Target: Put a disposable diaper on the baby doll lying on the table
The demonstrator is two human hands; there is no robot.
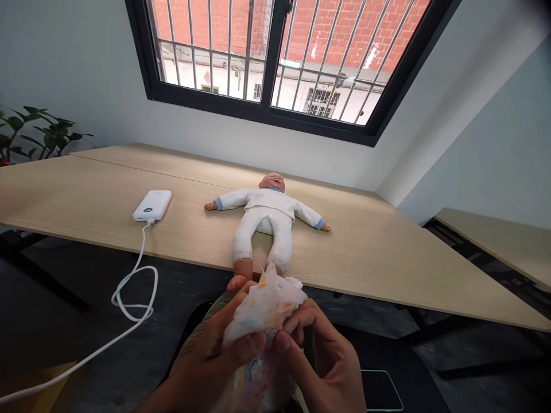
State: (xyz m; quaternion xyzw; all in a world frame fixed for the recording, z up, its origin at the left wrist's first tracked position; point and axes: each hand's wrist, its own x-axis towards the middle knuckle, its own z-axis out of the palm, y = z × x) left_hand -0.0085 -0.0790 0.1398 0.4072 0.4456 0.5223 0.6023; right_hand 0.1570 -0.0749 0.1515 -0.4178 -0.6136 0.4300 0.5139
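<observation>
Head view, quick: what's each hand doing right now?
Left hand: closed, pinching a crumpled diaper.
Right hand: closed, pinching the same diaper.

You see two hands: left hand [206,361], right hand [322,367]. One diaper [262,312] between them. One doll [267,209], two blue cuffs [218,203]. One power bank [151,205], one cable [133,298]. One window [267,57], two panes [206,46]. One plant [38,135]. Three tabletops [365,258]. Beyond window, one brick wall [301,28].

Daylight comes in through the barred window [267,57] and makes the worktop [357,269] bright, while the floor [55,321] is dim, and the wide lens bends the picture edges.
</observation>
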